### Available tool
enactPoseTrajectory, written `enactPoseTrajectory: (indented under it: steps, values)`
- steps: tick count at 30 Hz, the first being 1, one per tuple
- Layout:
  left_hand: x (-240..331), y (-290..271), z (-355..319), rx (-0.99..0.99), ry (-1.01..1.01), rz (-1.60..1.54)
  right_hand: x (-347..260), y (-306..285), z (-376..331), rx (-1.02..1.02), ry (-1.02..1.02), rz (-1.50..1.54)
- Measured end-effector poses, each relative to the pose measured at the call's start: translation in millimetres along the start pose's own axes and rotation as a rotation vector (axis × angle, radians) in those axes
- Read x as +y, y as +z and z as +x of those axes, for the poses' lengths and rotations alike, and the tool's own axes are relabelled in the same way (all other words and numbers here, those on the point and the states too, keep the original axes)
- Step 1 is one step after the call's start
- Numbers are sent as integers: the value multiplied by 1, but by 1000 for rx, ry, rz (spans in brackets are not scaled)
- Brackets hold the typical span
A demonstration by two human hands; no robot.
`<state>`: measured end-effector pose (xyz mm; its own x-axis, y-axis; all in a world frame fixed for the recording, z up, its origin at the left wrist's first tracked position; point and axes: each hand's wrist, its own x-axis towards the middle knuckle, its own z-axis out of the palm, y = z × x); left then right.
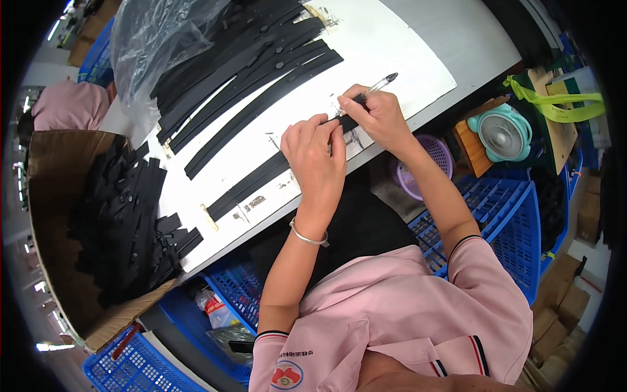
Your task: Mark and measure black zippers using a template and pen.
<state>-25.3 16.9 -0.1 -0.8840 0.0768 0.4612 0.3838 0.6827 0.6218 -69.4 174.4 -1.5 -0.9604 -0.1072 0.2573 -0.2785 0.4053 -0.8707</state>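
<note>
While the head view is looking down on a white table (392, 46), the left hand (317, 153) is pressing a long black strip (251, 184) flat at mid-frame, fingers curled down together on it. The right hand (375, 114) is pinching a clear pen (373, 87) over the strip's right end. More black strips (255, 72) are lying in the upper centre, others in a cardboard box (46, 196) at left. If the pressing fingers are easing, the strip may be sliding and the mark smearing. The pen tip is hidden behind fingers.
</note>
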Motion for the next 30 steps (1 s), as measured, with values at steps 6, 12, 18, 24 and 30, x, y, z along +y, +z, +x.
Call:
enactPoseTrajectory:
  steps: [6, 12, 18, 24, 30]
  values:
    - [2, 4, 2, 48, -6, 31, 3, 0, 0, 1, -55, -61]
    - [4, 6, 3, 50, -14, 39, 6, -5, -3, -23, -27, 87]
    - [2, 7, 2, 71, -10, 27, -1, -9, -3, -70, -34, 14]
    - [-9, 3, -2, 92, 26, 20, 4, 0, 0, -86, -103, 12]
    - [9, -31, -31, -80, -21, 148, 17, -18, -12, 53, 2, 280]
